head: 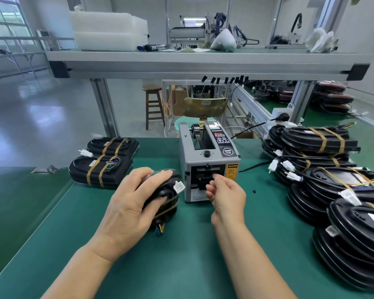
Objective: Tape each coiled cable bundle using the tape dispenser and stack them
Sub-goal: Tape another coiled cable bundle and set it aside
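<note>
My left hand [130,203] grips a black coiled cable bundle [167,195] with a white connector, held on the green table just left of the tape dispenser [208,162]. One tan tape strip crosses the bundle's lower part. My right hand [225,195] is at the dispenser's front slot, fingers curled and pinching at the tape outlet; the tape piece itself is too small to make out. Two taped bundles [102,169] lie at the left.
A large pile of black cable bundles [333,180] with white connectors fills the right side of the green table [181,255]. An aluminium-framed shelf [203,61] spans overhead. The dispenser's black power cord [253,167] runs right. A wooden stool stands behind.
</note>
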The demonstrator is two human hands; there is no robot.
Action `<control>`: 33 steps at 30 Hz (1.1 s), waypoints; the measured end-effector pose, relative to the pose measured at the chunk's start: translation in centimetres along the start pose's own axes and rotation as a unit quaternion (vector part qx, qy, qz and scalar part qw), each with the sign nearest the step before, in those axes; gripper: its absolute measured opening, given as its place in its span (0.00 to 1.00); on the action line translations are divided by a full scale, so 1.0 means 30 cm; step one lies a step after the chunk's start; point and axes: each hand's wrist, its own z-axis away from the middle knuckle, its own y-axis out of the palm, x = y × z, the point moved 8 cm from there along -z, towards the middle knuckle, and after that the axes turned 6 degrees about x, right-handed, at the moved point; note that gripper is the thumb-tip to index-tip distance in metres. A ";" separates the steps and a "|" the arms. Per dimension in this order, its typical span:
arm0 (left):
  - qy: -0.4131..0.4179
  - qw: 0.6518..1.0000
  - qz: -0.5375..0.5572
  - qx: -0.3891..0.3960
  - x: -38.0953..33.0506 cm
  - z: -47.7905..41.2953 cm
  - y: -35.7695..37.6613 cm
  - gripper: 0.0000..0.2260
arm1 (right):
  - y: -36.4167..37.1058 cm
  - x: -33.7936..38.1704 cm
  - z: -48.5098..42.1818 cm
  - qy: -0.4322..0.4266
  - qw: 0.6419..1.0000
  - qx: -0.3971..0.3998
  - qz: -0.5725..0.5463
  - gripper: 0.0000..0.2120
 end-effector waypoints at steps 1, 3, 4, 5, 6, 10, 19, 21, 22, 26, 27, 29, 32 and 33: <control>-0.001 1.000 0.019 -0.009 -0.002 0.001 0.001 0.22 | 0.003 -0.002 -0.009 0.002 1.000 -0.003 0.004 0.08; -0.006 0.998 0.054 -0.024 -0.006 0.000 0.007 0.21 | 0.008 -0.003 -0.022 0.008 1.000 -0.010 0.009 0.09; -0.008 0.997 0.069 -0.027 -0.009 -0.001 0.011 0.21 | 0.008 -0.004 -0.027 0.012 1.000 -0.012 0.009 0.09; -0.007 0.996 0.079 -0.028 -0.013 -0.002 0.016 0.20 | 0.008 -0.004 -0.031 0.017 1.000 -0.013 0.010 0.08; -0.006 0.996 0.086 -0.027 -0.018 -0.003 0.021 0.19 | 0.008 -0.003 -0.033 0.020 1.000 -0.011 0.012 0.07; -0.009 0.997 0.072 -0.023 -0.038 -0.011 0.028 0.18 | 0.010 0.003 -0.038 0.025 0.999 -0.004 0.039 0.07; 0.014 0.999 -0.031 0.018 -0.098 -0.073 0.038 0.19 | 0.018 0.008 -0.037 -0.011 0.993 -0.032 0.112 0.04; 0.031 0.999 0.002 0.006 -0.110 -0.056 0.043 0.24 | 0.021 0.023 -0.028 -0.026 0.987 -0.036 0.153 0.05; 0.035 0.999 0.016 -0.006 -0.111 -0.047 0.043 0.25 | 0.019 0.029 -0.020 -0.029 0.986 -0.036 0.159 0.05; 0.005 0.992 0.113 -0.053 -0.090 -0.018 0.048 0.26 | 0.004 0.079 0.034 0.016 1.000 0.009 -0.019 0.10; -0.002 0.990 0.129 -0.061 -0.087 -0.010 0.054 0.26 | 0.007 0.106 0.065 0.023 0.997 0.034 -0.058 0.09; -0.005 0.985 0.150 -0.081 -0.091 0.005 0.071 0.26 | 0.026 0.156 0.135 0.021 0.992 0.099 -0.078 0.01; -0.011 0.979 0.174 -0.103 -0.104 0.024 0.110 0.26 | 0.023 0.197 0.226 -0.034 0.993 0.114 -0.015 0.03; -0.017 0.978 0.180 -0.107 -0.102 0.032 0.124 0.26 | 0.018 0.209 0.253 -0.057 0.993 0.104 0.003 0.06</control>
